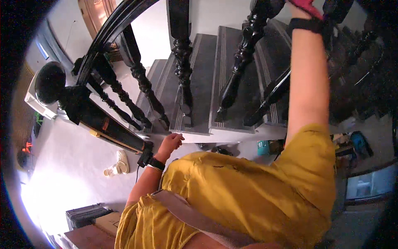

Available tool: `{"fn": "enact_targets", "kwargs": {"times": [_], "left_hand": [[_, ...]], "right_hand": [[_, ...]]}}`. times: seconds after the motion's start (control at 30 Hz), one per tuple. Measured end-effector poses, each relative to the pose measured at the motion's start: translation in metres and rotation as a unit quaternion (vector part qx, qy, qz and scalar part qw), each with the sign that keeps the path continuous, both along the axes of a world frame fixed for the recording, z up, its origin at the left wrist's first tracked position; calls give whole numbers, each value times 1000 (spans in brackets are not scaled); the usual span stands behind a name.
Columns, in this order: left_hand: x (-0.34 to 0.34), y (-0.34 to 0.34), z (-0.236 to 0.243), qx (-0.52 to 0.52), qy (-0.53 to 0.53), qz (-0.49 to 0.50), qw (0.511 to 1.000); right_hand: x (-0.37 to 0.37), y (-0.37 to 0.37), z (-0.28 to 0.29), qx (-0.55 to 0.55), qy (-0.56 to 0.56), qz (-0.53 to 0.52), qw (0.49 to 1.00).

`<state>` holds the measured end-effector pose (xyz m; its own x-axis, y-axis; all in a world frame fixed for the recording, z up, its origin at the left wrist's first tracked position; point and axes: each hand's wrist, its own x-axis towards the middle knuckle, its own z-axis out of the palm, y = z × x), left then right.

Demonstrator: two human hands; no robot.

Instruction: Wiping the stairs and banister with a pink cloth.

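Pink-red fabric [306, 6] at top edge, at our right hand [297, 12], beside glossy black balusters [183, 62]; hand mostly cut off, so we cannot tell whether fabric is held or worn, nor how tight grip is. Our left hand [171, 143] low, fingers curled in, grip narrow, nothing seen in it, near balusters' lower ends and dark stairs [204, 54]. Curved black handrail [120, 18] at upper left, round knob [50, 83] near its lower end. Farther out: cream shoes [122, 162] on pale floor [83, 153], teal basket [263, 147] beyond stairs, dark case [83, 216] at lower left.
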<state>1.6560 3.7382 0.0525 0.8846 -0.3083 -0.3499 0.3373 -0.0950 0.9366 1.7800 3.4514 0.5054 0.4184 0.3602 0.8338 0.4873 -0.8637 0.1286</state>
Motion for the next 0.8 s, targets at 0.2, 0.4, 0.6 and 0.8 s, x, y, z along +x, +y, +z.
{"fn": "enact_targets", "kwargs": {"times": [0.2, 0.4, 0.6, 0.8], "left_hand": [[21, -15, -15, 15, 12, -78, 997], [18, -45, -22, 52, 13, -136, 989], [15, -55, -50, 70, 15, -166, 984], [1, -48, -56, 19, 37, -116, 992]], "right_hand": [[4, -23, -86, 324, 140, 228, 907], [12, -27, -187, 591, 292, 467, 590], [45, -27, -262, 578, 124, 122, 797], [12, -15, -344, 404, 136, 26, 904]]}}
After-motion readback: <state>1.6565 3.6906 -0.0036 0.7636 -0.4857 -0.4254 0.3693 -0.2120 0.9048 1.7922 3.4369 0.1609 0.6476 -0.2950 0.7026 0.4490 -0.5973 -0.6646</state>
